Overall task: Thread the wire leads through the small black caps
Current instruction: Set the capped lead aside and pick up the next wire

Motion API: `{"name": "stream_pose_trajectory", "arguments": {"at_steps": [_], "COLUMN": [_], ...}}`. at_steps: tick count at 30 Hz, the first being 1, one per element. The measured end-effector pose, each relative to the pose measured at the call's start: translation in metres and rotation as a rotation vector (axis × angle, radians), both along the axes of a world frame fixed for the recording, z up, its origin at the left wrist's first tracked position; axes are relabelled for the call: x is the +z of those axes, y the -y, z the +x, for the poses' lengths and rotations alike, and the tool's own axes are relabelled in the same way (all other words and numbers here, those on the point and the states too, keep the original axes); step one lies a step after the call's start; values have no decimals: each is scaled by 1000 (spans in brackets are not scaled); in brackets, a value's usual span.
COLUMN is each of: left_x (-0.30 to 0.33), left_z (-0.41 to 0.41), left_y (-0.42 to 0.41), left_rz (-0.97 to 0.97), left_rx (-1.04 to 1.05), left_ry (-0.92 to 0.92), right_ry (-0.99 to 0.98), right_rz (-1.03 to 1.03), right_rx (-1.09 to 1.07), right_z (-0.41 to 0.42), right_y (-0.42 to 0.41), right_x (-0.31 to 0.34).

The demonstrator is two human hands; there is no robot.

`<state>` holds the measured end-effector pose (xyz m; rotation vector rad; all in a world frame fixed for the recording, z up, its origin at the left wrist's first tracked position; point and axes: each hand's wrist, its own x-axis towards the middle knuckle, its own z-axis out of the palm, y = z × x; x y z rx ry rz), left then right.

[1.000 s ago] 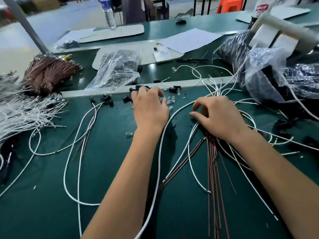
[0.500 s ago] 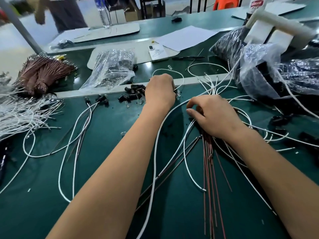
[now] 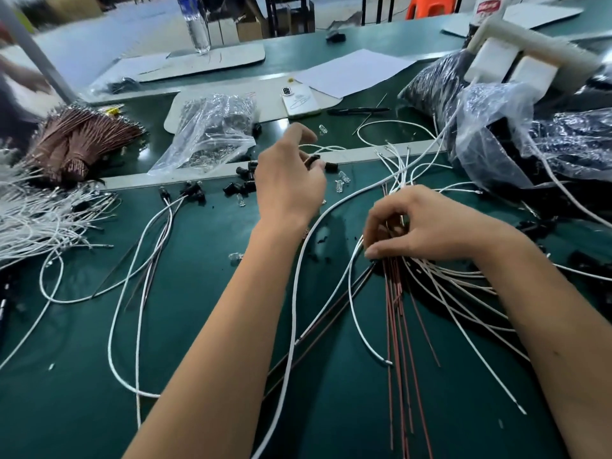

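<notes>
hidden: left hand (image 3: 289,180) covers most of the black cap (image 3: 313,159) at its fingertips, grip unclear | hidden: right hand (image 3: 430,226) covers the wire ends under its fingers | cut off: red wires (image 3: 397,359) at near edge; white wire bundle (image 3: 33,220) at left edge | blurred: person (image 3: 13,94) far left

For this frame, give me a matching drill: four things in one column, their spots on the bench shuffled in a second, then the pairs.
1. water bottle
2. brown wire bundle
3. phone
4. black cap

A. far left of the bench
B. pinched in the left hand
C. standing at the far edge, upright
D. lying beside the white paper

Pairs: 1-C, 2-A, 3-D, 4-B
</notes>
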<state>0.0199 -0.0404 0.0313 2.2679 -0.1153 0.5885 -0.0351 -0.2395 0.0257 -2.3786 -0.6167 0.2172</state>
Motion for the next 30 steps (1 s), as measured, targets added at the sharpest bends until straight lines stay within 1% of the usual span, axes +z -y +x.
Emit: {"name": "stream_pose_trajectory", "arguments": {"at_steps": [2, 6, 10, 13, 15, 17, 19, 21, 22, 24, 26, 28, 30], "left_x": [-3, -10, -14, -11, -5, 2, 7, 9, 11, 10, 7, 3, -2], "left_z": [0, 10, 17, 16, 12, 5, -1, -10, -16, -29, -40, -48, -51], "left_y": [-2, -1, -1, 0, 0, -1, -3, -6, -8, -9, -8, -8, -10], "left_rz": [79, 245, 281, 261, 260, 210, 129, -27, -154, -360, -436, -461, -518], "left_rx": [-35, -71, -7, 45, 60, 60, 61, -2, -92, -326, -535, -639, -667], "left_ry": [-2, -107, -140, -123, -85, -49, -2, 6, -56, -259, -411, -487, -507], "right_ry": [-64, -76, -95, -122, -129, -108, -112, -147, -151, -113, -50, 30, 76], "right_rz": [-16, -114, -170, -99, 24, 209, 443, 711, 842, 1078, 1270, 1347, 1381], "right_rx": [27, 74, 92, 64, 19, -62, -183, -324, -395, -507, -576, -595, -582], "right_z": [-3, -6, -6, -3, 0, 3, 6, 7, 7, 8, 8, 8, 8], "right_y": [-3, -5, -3, 2, 6, 8, 7, 6, 6, 4, 2, -1, -3], "right_x": [1, 4, 4, 3, 3, 0, -4, -6, -5, -4, -2, -1, -1]}}
